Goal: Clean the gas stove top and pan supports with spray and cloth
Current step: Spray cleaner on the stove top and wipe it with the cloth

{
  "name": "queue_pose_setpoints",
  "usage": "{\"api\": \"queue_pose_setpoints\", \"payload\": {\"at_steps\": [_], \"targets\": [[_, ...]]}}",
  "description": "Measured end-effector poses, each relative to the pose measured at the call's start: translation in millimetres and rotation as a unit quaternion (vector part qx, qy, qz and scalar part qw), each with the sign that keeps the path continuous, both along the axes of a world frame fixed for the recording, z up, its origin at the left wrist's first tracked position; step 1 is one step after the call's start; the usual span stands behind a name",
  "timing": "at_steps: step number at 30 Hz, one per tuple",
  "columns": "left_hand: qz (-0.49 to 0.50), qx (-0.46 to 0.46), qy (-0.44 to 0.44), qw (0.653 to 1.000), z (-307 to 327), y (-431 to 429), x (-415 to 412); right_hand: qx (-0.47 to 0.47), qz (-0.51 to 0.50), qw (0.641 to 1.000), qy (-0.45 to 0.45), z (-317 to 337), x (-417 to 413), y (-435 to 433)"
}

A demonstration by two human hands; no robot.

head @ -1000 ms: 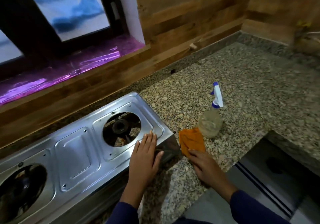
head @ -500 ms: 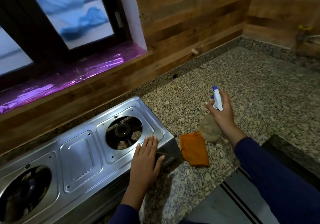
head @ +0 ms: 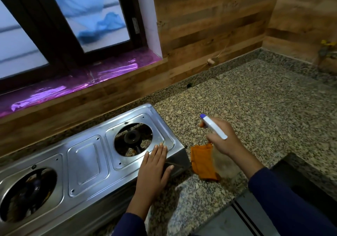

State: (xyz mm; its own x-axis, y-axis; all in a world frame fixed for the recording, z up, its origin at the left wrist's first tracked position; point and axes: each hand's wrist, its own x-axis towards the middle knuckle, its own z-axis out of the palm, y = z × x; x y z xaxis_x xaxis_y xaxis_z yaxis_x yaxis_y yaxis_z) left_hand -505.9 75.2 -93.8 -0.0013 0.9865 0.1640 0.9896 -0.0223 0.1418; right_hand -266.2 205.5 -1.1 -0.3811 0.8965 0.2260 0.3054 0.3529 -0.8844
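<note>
A steel two-burner gas stove [head: 85, 155] lies on the granite counter [head: 264, 104], with no pan supports on it. My left hand [head: 155, 166] rests flat, fingers together, on the stove's front right corner beside the right burner hole [head: 133, 139]. My right hand [head: 224, 139] grips the spray bottle [head: 213, 126], lifted off the counter, its white head and blue nozzle aimed left toward the stove. The clear body below my hand is blurred. An orange cloth [head: 202, 161] lies on the counter just right of the stove.
A wood-panelled wall and a window with a purple sill [head: 73, 86] run behind the stove. The counter turns a corner at the right, with a tap [head: 326, 49] at the far edge. A dark recess [head: 299, 177] drops off at the counter's front right.
My right hand left the orange cloth, took hold of the spray bottle, lifted it off the counter and tilted its nozzle toward the stove. My left hand stayed on the stove corner.
</note>
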Motion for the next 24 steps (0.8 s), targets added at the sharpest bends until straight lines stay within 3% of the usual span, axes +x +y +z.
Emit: {"api": "queue_pose_setpoints", "payload": {"at_steps": [5,10,13,17,22,24], "targets": [[0.068,0.028,-0.046,0.996,-2,-19,-11,-0.153,0.061,0.986,-0.011,-14,-33,-35],[0.134,0.036,-0.048,0.989,-8,-55,-36,-0.25,0.06,0.956,-0.139,-26,-61,-57],[0.151,0.038,-0.054,0.986,-8,-64,-43,-0.328,0.089,0.932,-0.125,-22,-64,-65],[0.183,0.035,-0.063,0.981,-7,-76,-50,-0.272,0.125,0.944,-0.138,-16,-78,-75],[0.248,0.043,-0.064,0.966,-3,-111,-78,-0.287,0.233,0.918,-0.144,-1,-112,-95],[0.271,0.037,-0.059,0.96,-3,-127,-93,-0.266,0.235,0.923,-0.148,-3,-129,-104]]}}
